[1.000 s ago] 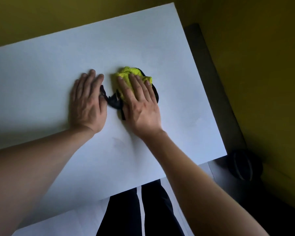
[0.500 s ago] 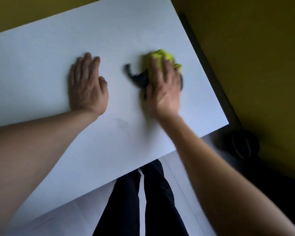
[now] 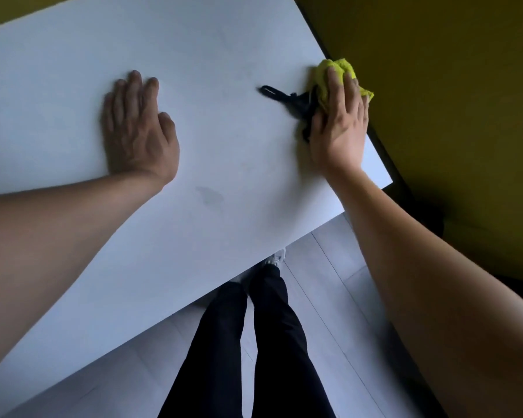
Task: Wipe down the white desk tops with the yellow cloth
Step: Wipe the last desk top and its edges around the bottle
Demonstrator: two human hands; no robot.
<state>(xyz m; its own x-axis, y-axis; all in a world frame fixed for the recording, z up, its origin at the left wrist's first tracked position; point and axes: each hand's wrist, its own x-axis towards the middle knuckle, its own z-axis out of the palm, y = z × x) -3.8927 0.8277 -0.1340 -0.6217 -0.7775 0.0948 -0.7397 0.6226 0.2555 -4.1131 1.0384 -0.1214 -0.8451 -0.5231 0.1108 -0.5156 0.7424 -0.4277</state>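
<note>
Head view takes in one white desk top (image 3: 212, 55), one yellow cloth (image 3: 338, 69), two bare hands and two legs in black trousers (image 3: 254, 342) standing on a pale floor (image 3: 323, 267) below the desk's near edge. One faint grey smudge (image 3: 209, 196) marks the white surface near the middle, toward the near edge. The cloth is a bright yellow-green, crumpled into a bunch with a nubbly weave, and it sits at the far right edge of the desk top, part of it hanging just past the rim. One black strap or loop (image 3: 287, 99) trails out of it to the left, lying on the desk; its exact form is blurred. The right hand (image 3: 340, 122) presses flat on the cloth, fingers straight and close together, not curled round it. The left hand (image 3: 138, 128) rests palm down on the bare desk, well apart from the cloth, fingers straight and together. Dark yellow wall (image 3: 450, 86) runs along the right side.
</note>
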